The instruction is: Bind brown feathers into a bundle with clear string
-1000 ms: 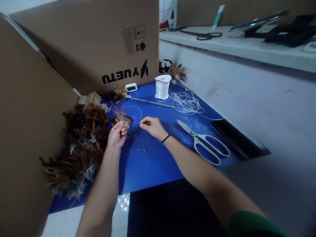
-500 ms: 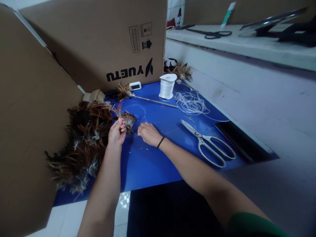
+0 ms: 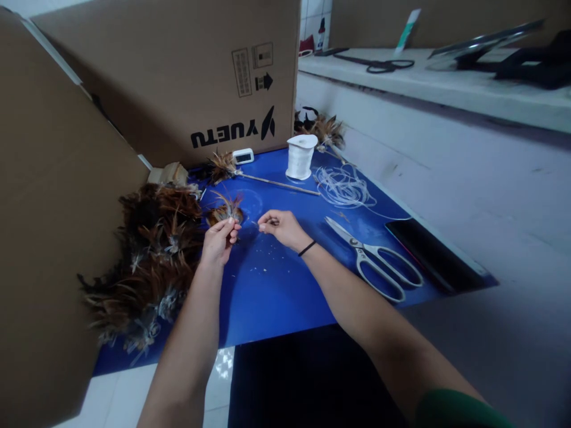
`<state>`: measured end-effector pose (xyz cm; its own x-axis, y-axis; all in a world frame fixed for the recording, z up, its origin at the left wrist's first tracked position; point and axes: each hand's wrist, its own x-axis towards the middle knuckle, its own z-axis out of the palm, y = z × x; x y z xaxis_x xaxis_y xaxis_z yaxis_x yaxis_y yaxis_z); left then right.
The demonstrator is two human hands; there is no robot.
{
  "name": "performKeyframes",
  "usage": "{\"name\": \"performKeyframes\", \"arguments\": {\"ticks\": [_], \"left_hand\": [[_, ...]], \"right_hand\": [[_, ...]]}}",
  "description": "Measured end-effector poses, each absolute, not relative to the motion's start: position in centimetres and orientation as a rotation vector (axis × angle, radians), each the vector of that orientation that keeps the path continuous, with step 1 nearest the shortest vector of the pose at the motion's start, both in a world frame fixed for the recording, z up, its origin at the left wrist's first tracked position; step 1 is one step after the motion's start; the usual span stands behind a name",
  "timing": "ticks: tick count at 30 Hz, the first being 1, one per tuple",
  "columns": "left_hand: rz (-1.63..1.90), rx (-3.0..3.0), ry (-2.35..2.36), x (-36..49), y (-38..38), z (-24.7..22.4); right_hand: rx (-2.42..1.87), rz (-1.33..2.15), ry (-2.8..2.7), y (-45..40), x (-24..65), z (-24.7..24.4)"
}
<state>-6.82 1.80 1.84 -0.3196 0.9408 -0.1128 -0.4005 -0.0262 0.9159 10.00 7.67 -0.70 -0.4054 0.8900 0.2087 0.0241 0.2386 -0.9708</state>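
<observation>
My left hand [image 3: 221, 239] pinches a few thin reddish-brown feathers [image 3: 228, 205] by their lower ends, tips pointing up. Just behind them a small bunch of brown and grey feathers [image 3: 214, 215] lies on the blue tabletop [image 3: 276, 303]. To the right, my right hand [image 3: 281, 228], with a black band at the wrist, has thumb and forefinger closed together; a tiny pale sliver seems to stick out, too small to name. A gap separates the two hands. Tied feather bundles [image 3: 151, 261] are piled left of my left forearm.
Large scissors [image 3: 377, 258] and a dark flat device [image 3: 439, 255] lie at the right. Behind are a white spool [image 3: 301, 157], tangled clear strip [image 3: 343, 187] and a feather-topped stick [image 3: 281, 183]. Cardboard [image 3: 169, 77] walls the back and left. A ledge [image 3: 357, 68] runs along the right.
My left hand has moved slightly right with the feathers. My right hand has lifted and shifted right and away, its pinching fingers now showing. More pale bits lie on the tabletop.
</observation>
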Motion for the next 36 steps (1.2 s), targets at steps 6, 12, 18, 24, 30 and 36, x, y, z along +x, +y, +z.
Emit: {"name": "performKeyframes", "arguments": {"ticks": [6, 12, 18, 24, 30, 36], "left_hand": [[1.546, 0.741, 1.211, -6.7, 1.8, 1.5], [1.463, 0.841, 1.256, -6.2, 1.6, 1.1], [1.372, 0.86, 1.252, -5.8, 1.5, 1.2], [1.3, 0.807, 1.199, -5.6, 1.4, 1.2], [1.277, 0.789, 1.167, -5.7, 1.5, 1.0], [1.256, 0.796, 1.16, -5.8, 1.6, 0.8]], "right_hand": [[-0.845, 1.398, -1.542, 7.2, 10.0, 0.1], [-0.845, 1.199, -1.747, 6.9, 10.1, 0.5], [-0.897, 0.724, -1.971, 6.0, 10.3, 1.7], [-0.774, 0.342, -2.161, 5.7, 10.4, 1.6], [-0.808, -0.001, -2.299, 5.3, 10.6, 1.7], [-0.803, -0.201, -2.367, 5.0, 10.6, 2.4]]}}
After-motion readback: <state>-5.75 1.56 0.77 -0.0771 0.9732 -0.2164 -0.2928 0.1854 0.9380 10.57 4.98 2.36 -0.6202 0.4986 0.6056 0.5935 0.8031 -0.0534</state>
